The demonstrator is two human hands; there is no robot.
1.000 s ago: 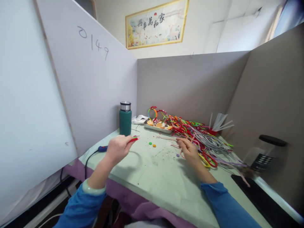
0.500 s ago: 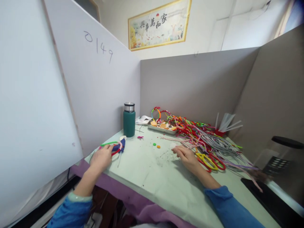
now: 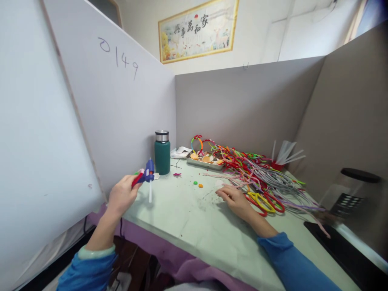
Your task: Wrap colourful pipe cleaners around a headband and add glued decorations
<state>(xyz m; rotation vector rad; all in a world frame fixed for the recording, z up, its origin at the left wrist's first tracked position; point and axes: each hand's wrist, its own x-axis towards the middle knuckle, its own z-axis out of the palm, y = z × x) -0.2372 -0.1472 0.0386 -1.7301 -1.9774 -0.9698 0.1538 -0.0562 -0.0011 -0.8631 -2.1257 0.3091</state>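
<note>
My left hand is closed around the handle of a blue glue gun, lifted above the left part of the table. Its nozzle points up, and a whitish glue stick hangs down below it. Red and green bits show beside my fingers; whether they belong to a separate ring I cannot tell. My right hand rests on the table with its fingers curled together, and what they hold, if anything, is hidden. A small white piece lies just beyond those fingertips. Between the hands are a green dot and an orange dot.
A green bottle stands behind the glue gun. Farther back sits a metal tray of small pieces with a rainbow ring. Many pipe cleaners are heaped at the right, near white sticks. Grey partitions enclose the table.
My left hand has raised the glue gun from the tabletop and tipped its nozzle upward. The coloured loop seen around it earlier no longer shows as a loop. My right hand has stayed nearly in place.
</note>
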